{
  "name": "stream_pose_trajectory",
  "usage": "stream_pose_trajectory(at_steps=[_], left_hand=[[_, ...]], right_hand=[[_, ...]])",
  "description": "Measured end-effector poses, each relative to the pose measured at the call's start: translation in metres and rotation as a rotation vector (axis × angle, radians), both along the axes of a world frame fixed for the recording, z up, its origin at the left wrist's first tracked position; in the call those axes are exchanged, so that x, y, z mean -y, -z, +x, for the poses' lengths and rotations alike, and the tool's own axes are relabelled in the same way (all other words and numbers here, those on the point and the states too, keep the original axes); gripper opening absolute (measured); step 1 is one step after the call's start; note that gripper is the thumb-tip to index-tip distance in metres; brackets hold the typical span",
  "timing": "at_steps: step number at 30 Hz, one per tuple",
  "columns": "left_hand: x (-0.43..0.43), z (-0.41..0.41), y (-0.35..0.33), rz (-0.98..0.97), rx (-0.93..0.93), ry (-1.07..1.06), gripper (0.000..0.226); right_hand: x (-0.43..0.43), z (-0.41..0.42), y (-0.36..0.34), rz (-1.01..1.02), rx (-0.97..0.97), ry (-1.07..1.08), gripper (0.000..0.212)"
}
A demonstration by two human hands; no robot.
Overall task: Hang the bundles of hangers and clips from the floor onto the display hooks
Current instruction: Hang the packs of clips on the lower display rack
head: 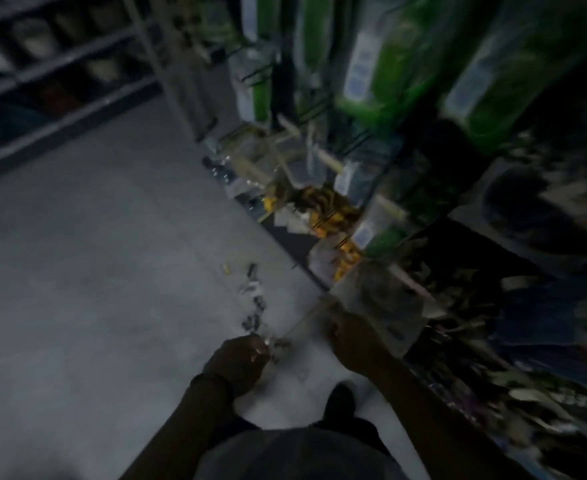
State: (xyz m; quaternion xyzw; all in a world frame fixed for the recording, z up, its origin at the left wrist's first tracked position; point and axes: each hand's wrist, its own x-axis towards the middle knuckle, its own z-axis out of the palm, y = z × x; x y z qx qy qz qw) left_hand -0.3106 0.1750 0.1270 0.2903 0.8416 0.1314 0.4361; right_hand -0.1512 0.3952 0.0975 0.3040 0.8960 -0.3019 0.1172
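Observation:
The view is dark and motion-blurred. My left hand (242, 356) has its fingers curled round a small clear packet of clips (274, 342) just above the floor. My right hand (349, 336) pinches the edge of a clear plastic bundle (377, 299) that lies against the foot of the display rack. A thin pale strip runs between the two hands. More small clips (252, 299) lie scattered on the grey floor ahead of my left hand. Black display hooks (255, 76) stick out of the rack higher up, beside hanging green packs (394, 53).
A yellow-and-black packet (323, 206) hangs low on the rack. Dense merchandise fills the rack on the right (527, 306). Grey shelving (60, 64) stands across the aisle at the upper left. My dark shoe (340, 400) is on the grey floor (94, 271).

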Motion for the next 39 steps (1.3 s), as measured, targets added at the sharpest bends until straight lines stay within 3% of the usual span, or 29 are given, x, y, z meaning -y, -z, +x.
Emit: stream_pose_trajectory(at_steps=[4,8,10,14,20,23,25,29,32,36,39], left_hand=[[0.063,-0.046,0.025,-0.113,0.092,-0.091,0.008],[0.09,-0.088,0.074,-0.186,0.127,-0.033,0.045],[0.095,-0.105,0.103,-0.23,0.175,0.048,0.045],[0.098,-0.147,0.206,-0.218,0.264,0.061,0.035],[0.093,-0.16,0.427,-0.252,0.372,-0.225,0.027],[0.089,-0.157,0.534,-0.31,0.391,-0.176,0.02],[0.082,-0.157,0.589,-0.318,0.405,-0.191,0.032],[0.073,-0.144,0.698,-0.396,0.47,-0.571,0.041],[0.06,-0.12,0.747,-0.389,0.544,-0.634,0.058],[0.039,-0.093,0.766,-0.333,0.634,-0.88,0.05],[0.036,-0.084,0.759,-0.281,0.695,-1.175,0.038]], right_hand=[[0.051,-0.069,0.024,-0.258,0.166,-0.087,0.024],[0.091,-0.122,0.068,-0.336,0.3,-0.015,0.029],[0.102,-0.143,0.101,-0.369,0.366,0.022,0.032],[0.114,-0.185,0.206,-0.393,0.457,0.095,0.036],[0.12,-0.218,0.409,-0.336,0.558,0.011,0.03],[0.115,-0.214,0.513,-0.275,0.614,-0.005,0.043],[0.114,-0.213,0.576,-0.218,0.626,-0.014,0.052],[0.114,-0.212,0.681,-0.096,0.622,-0.11,0.058],[0.115,-0.202,0.732,0.018,0.602,-0.209,0.062],[0.114,-0.183,0.761,-0.001,0.578,-0.251,0.084],[0.117,-0.167,0.767,-0.094,0.543,-0.189,0.077]])
